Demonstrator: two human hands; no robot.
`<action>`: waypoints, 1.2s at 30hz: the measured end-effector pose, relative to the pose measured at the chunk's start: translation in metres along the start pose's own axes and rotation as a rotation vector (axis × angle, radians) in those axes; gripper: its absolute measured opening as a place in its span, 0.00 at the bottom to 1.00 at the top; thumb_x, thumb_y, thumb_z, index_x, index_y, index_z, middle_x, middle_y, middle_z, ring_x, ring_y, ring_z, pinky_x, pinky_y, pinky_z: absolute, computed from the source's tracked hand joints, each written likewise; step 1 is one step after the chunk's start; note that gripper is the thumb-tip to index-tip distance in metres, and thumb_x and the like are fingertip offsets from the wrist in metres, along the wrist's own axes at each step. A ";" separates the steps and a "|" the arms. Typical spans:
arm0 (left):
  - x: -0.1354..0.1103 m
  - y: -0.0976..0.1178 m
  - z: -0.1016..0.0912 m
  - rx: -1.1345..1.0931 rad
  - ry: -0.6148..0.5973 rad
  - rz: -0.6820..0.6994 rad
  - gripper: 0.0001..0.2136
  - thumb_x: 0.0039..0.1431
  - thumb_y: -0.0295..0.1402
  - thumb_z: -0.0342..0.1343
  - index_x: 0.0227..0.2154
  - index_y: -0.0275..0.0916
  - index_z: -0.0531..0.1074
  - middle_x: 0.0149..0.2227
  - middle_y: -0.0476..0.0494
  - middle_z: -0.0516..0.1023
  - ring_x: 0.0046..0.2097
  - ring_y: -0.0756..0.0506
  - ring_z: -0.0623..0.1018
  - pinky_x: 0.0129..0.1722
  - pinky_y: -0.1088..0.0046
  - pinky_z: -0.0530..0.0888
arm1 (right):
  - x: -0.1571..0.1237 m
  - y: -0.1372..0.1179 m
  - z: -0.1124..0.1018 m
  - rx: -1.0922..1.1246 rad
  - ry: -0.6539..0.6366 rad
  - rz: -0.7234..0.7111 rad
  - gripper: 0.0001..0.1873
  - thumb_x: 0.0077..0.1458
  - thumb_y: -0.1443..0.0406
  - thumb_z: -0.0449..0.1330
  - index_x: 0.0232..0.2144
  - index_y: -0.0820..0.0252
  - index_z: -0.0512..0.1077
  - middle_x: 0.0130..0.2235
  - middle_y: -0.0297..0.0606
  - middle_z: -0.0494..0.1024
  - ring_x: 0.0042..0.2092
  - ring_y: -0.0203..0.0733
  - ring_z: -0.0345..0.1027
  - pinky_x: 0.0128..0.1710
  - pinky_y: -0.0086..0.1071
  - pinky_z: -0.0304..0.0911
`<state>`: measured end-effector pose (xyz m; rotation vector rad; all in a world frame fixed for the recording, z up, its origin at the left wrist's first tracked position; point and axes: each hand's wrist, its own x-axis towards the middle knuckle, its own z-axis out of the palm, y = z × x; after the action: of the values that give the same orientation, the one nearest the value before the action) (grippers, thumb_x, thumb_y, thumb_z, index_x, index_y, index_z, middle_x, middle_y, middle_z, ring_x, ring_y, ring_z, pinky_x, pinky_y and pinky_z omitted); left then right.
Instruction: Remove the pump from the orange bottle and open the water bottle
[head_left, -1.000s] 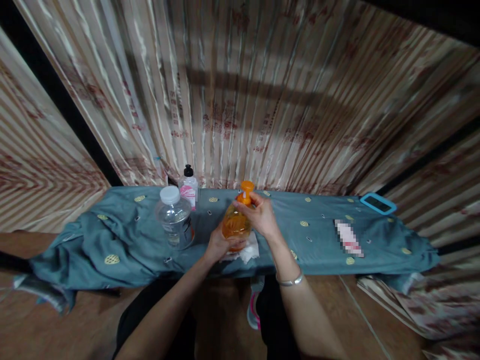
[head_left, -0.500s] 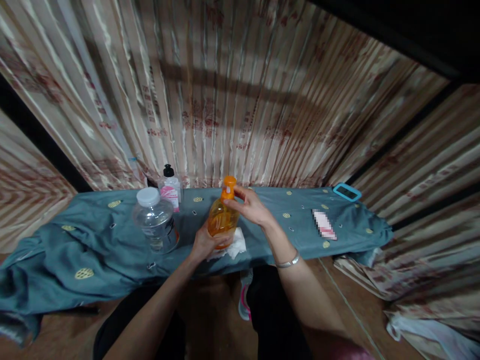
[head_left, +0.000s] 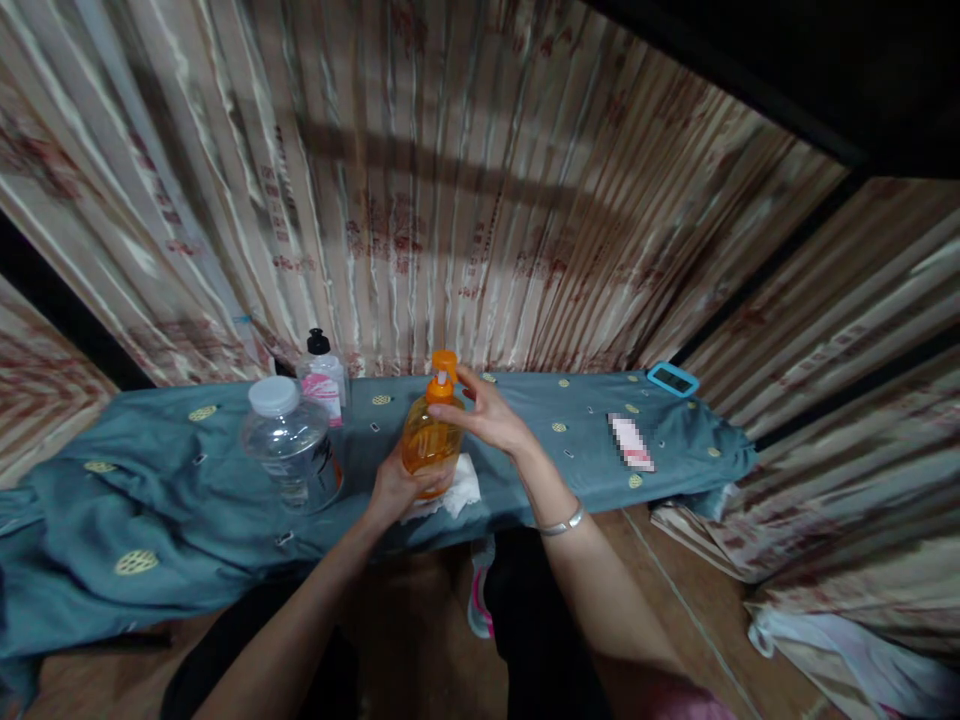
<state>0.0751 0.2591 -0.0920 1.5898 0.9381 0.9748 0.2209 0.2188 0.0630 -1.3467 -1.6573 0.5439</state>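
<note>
An amber pump bottle (head_left: 433, 435) with an orange pump head stands slightly tilted over a white tissue (head_left: 466, 485) at the bench's front. My left hand (head_left: 397, 485) is wrapped round its lower body, fingers closed. My right hand (head_left: 491, 412) is at the bottle's neck, thumb stretched across the front near the orange collar and fingers apart beside the pump head. A pale stem shows between head and collar. Left of the bottle stands a big clear jar (head_left: 289, 450) with a white lid; behind it is a clear bottle (head_left: 322, 385) with a black cap and pink label.
A teal cloth with yellow prints covers the bench (head_left: 525, 490). To the right lie a pixelated pink-and-white item (head_left: 630, 442) and a blue-framed phone-like object (head_left: 673, 379). Pleated curtains (head_left: 420, 200) hang behind and at both sides. My legs are below the front edge.
My right hand's fingers have spread apart at the pump head, and more of the pale stem shows. My left hand keeps its hold. The whole view has shifted slightly.
</note>
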 end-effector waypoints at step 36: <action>-0.003 -0.001 0.000 -0.095 -0.004 -0.045 0.32 0.35 0.33 0.70 0.48 0.36 0.69 0.47 0.38 0.79 0.49 0.37 0.78 0.51 0.56 0.73 | 0.029 -0.040 -0.042 0.250 -0.008 -0.147 0.13 0.52 0.60 0.61 0.37 0.61 0.66 0.36 0.36 0.70 0.38 0.37 0.66 0.42 0.33 0.59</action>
<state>0.0740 0.2563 -0.0937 1.4850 0.9084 0.9707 0.2354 0.2257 0.1256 -1.0344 -1.6194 0.6460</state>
